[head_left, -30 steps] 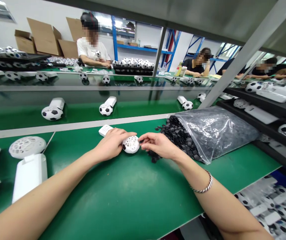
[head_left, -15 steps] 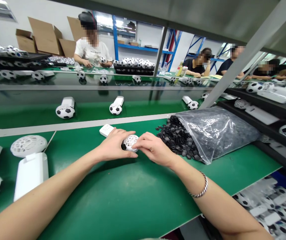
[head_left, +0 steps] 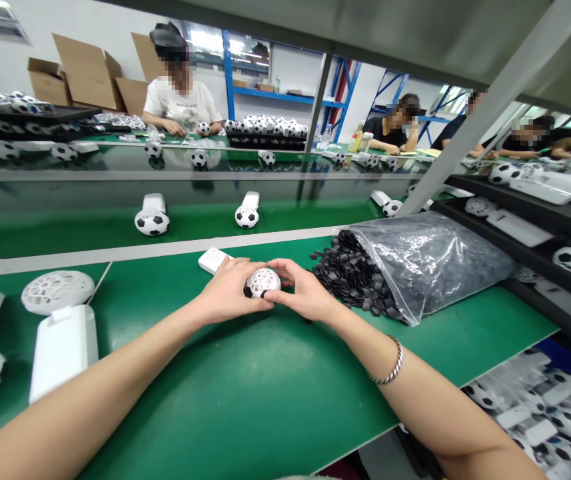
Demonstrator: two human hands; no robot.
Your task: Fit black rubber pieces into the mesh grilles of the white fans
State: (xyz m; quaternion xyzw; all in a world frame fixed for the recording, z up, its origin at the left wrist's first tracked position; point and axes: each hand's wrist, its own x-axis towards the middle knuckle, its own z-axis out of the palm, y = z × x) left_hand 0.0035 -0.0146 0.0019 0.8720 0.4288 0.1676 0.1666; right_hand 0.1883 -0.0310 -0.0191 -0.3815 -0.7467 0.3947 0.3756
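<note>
Between both hands is a white football-patterned device (head_left: 264,283) with an open lattice face and black patches on its near left edge. My left hand (head_left: 232,288) wraps its left side. On the right side my right hand (head_left: 301,288) holds it too, thumb at the near edge and fingers curved behind. The device's white handle (head_left: 214,261) sticks out beyond my left hand, to the upper left. Right of my right hand, loose black pieces (head_left: 352,277) spill from a clear plastic bag (head_left: 440,260).
At the left lie a lattice-faced part (head_left: 58,292) and a white body (head_left: 64,347). Football devices (head_left: 152,217) sit on the belt (head_left: 200,233) behind a pale rail. Black trays (head_left: 505,230) stand at the right under a slanted metal post (head_left: 490,113). Several people sit across.
My right hand has gone from a pinch on the lattice face to a grip round the device's right side. Two belt devices have shifted right.
</note>
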